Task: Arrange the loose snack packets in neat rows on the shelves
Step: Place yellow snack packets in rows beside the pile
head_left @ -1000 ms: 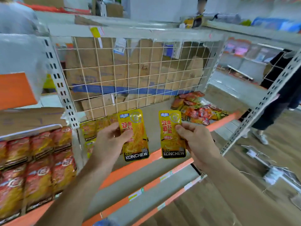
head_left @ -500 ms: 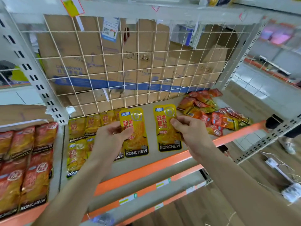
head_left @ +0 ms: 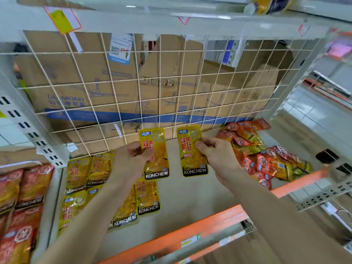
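Note:
My left hand point(head_left: 131, 159) grips a yellow KONCHEW packet point(head_left: 156, 161) by its left edge, held upright above the grey shelf point(head_left: 200, 199). My right hand point(head_left: 217, 155) pinches a second yellow packet point(head_left: 191, 155) by its right edge, level with the first and a small gap apart. Below and left of my left hand, yellow packets point(head_left: 95, 187) lie flat in two rows on the shelf; my left forearm hides part of them. A loose heap of red and yellow packets point(head_left: 261, 153) sits at the shelf's right end.
A white wire grid point(head_left: 152, 88) backs the shelf, with cardboard boxes point(head_left: 106, 79) behind it. Red packets point(head_left: 24, 202) fill the neighbouring bay on the left. An orange front rail point(head_left: 200, 225) edges the shelf. Bare grey shelf lies between the yellow rows and the heap.
Both hands have carried their packets deeper over the shelf toward the wire grid, staying side by side. The view has closed in on the shelf.

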`<state>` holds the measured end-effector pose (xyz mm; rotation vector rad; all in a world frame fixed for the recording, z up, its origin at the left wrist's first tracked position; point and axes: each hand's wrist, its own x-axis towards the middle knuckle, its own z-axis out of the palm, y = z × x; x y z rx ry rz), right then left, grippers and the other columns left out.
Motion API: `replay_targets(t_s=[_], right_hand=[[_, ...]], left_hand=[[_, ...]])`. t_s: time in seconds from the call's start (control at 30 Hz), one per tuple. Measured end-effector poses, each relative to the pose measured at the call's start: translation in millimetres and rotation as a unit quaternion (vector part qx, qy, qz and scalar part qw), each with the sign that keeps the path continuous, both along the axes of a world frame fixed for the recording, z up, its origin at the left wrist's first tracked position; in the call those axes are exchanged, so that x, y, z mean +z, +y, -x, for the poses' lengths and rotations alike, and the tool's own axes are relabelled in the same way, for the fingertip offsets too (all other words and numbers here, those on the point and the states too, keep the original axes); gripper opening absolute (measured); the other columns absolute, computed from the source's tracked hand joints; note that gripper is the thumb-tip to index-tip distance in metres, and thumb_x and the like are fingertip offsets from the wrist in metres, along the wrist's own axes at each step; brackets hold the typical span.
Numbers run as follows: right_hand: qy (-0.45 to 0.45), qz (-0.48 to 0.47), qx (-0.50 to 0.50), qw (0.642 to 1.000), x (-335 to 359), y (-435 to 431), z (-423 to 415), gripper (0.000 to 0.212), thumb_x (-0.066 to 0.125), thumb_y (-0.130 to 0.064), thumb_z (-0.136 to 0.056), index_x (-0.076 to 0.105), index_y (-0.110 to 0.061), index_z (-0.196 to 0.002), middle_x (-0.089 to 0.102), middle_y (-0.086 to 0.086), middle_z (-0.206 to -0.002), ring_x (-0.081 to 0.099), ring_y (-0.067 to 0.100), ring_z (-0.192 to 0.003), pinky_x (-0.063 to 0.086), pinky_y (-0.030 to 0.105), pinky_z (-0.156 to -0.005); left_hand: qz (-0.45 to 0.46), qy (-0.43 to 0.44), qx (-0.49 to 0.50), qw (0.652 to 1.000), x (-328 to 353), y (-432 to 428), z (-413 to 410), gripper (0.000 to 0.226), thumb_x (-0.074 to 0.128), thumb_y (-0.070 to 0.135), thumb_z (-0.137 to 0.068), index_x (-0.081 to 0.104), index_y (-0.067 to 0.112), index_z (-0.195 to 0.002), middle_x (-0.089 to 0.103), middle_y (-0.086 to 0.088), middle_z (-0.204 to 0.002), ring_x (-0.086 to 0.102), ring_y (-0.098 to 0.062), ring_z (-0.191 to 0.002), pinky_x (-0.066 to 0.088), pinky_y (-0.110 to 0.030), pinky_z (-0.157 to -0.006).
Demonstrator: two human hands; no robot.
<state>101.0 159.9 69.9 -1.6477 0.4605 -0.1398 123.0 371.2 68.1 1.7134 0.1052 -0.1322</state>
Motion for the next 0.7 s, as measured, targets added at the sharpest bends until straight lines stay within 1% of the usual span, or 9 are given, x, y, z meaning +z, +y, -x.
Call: replay_targets(t_s=[0.1,0.2,0.3,0.37,0.47,0.57,0.6,0.63,0.7], right_hand=[[0.013,0.037,0.016,0.999,-17,-8,-29,0.009,0.064,-0.010,-0.095,0.072,-0.008,-0.099,0.073,0.001,-0.086,0.069,0.011,-0.075,0.056,0.025,-0.072],[0.039,0.054,0.041,0.997,-39,-12,-57,0.009,0.066,-0.012,-0.093,0.071,-0.018,-0.088,0.072,-0.003,-0.081,0.067,0.012,-0.074,0.057,0.028,-0.074],[0.072,0.056,0.079,0.993,-59,-16,-78,0.019,0.064,-0.011,-0.093,0.071,-0.021,-0.079,0.069,-0.009,-0.070,0.065,0.005,-0.063,0.054,0.019,-0.063],[0.086,0.064,0.098,0.989,-67,-18,-88,0.029,0.063,-0.010,-0.094,0.068,-0.025,-0.069,0.065,-0.012,-0.063,0.062,-0.002,-0.053,0.049,0.012,-0.053],[0.100,0.091,0.115,0.984,-75,-21,-104,0.024,0.064,-0.012,-0.092,0.070,-0.016,-0.069,0.067,0.000,-0.068,0.061,0.013,-0.066,0.048,0.025,-0.063],[0.098,0.115,0.133,0.980,-81,-18,-116,0.019,0.064,-0.019,-0.087,0.071,-0.003,-0.080,0.072,0.016,-0.077,0.059,0.017,-0.067,0.057,0.047,-0.071],[0.094,0.129,0.137,0.978,-86,-17,-120,0.022,0.063,-0.024,-0.085,0.071,-0.004,-0.084,0.071,0.018,-0.080,0.060,0.018,-0.067,0.057,0.053,-0.073],[0.090,0.143,0.141,0.975,-90,-16,-123,0.025,0.062,-0.028,-0.083,0.071,-0.005,-0.084,0.070,0.017,-0.078,0.061,0.018,-0.067,0.056,0.053,-0.072],[0.087,0.178,0.155,0.968,-93,-13,-125,0.024,0.061,-0.027,-0.086,0.073,-0.008,-0.079,0.070,0.012,-0.071,0.063,0.018,-0.068,0.056,0.036,-0.064]], left_hand=[[-0.037,-0.007,0.038,0.999,-18,-12,-21,0.021,0.072,0.010,-0.089,0.070,0.028,-0.077,0.070,0.017,-0.064,0.062,0.002,-0.063,0.044,-0.012,-0.060],[-0.104,-0.010,0.063,0.993,-39,-21,-41,0.008,0.071,0.014,-0.089,0.067,0.020,-0.086,0.072,0.003,-0.074,0.066,-0.017,-0.072,0.046,-0.027,-0.063],[-0.169,-0.004,0.090,0.982,-58,-28,-56,0.007,0.072,0.021,-0.087,0.066,0.019,-0.086,0.072,0.001,-0.074,0.069,-0.023,-0.076,0.052,-0.034,-0.069],[-0.212,-0.010,0.095,0.973,-66,-34,-64,0.009,0.071,0.020,-0.087,0.064,0.017,-0.083,0.069,0.003,-0.072,0.065,-0.017,-0.071,0.047,-0.021,-0.062],[-0.258,-0.013,0.100,0.961,-75,-40,-74,0.009,0.069,0.020,-0.089,0.063,0.016,-0.085,0.063,0.010,-0.069,0.058,-0.010,-0.064,0.035,-0.007,-0.050],[-0.306,-0.011,0.097,0.947,-83,-43,-80,0.009,0.067,0.024,-0.091,0.064,0.016,-0.089,0.063,0.010,-0.071,0.060,-0.010,-0.070,0.040,-0.011,-0.061],[-0.330,-0.016,0.099,0.939,-88,-43,-82,0.010,0.067,0.028,-0.091,0.064,0.018,-0.089,0.065,0.008,-0.074,0.063,-0.017,-0.076,0.045,-0.022,-0.073],[-0.359,-0.022,0.102,0.927,-91,-43,-83,0.012,0.066,0.033,-0.091,0.064,0.020,-0.091,0.067,0.006,-0.079,0.063,-0.023,-0.085,0.044,-0.032,-0.085],[-0.424,-0.014,0.108,0.899,-96,-43,-85,0.020,0.062,0.043,-0.091,0.066,0.023,-0.097,0.069,0.004,-0.092,0.059,-0.027,-0.099,0.034,-0.040,-0.097]])
